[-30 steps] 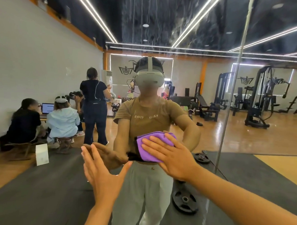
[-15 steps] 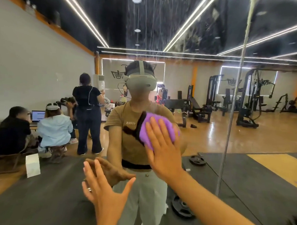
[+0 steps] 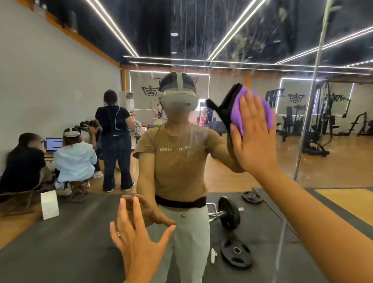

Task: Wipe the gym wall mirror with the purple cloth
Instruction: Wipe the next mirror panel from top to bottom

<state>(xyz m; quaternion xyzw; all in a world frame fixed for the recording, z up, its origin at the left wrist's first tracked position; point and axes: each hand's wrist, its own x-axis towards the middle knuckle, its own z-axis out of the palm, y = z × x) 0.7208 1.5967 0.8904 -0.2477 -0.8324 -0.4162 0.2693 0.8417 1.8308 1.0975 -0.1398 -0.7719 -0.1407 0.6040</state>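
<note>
Since half a second ago the right hand has carried the purple cloth up and toward two o'clock, from chest height on the reflection to beside the reflected headset, while the left hand has barely shifted.

At about seven o'clock the left hand (image 3: 139,243) is raised near the gym wall mirror (image 3: 206,36), fingers spread and straight, holding nothing; whether its fingertips touch the glass cannot be told.

At about two o'clock the right hand (image 3: 255,131) lies flat, fingers straight and together, pressing the purple cloth (image 3: 239,109) against the mirror. The cloth is bunched under the palm and fingers, with purple showing past the fingertips and along the thumb side.

The cloth looks soft, light and limp, so it will likely fold or creep out from under the hand unless pressure stays even; a broad flat palm over its middle seems the best hold, with fingers spread to stop an edge rolling. The glass is hard, smooth and slippery, and fragile enough to want steady pressure over force. Streaks show on the upper mirror around twelve o'clock, so that part appears unwiped as yet.

Farther right, a vertical seam (image 3: 306,124) divides the mirror panels.
</note>
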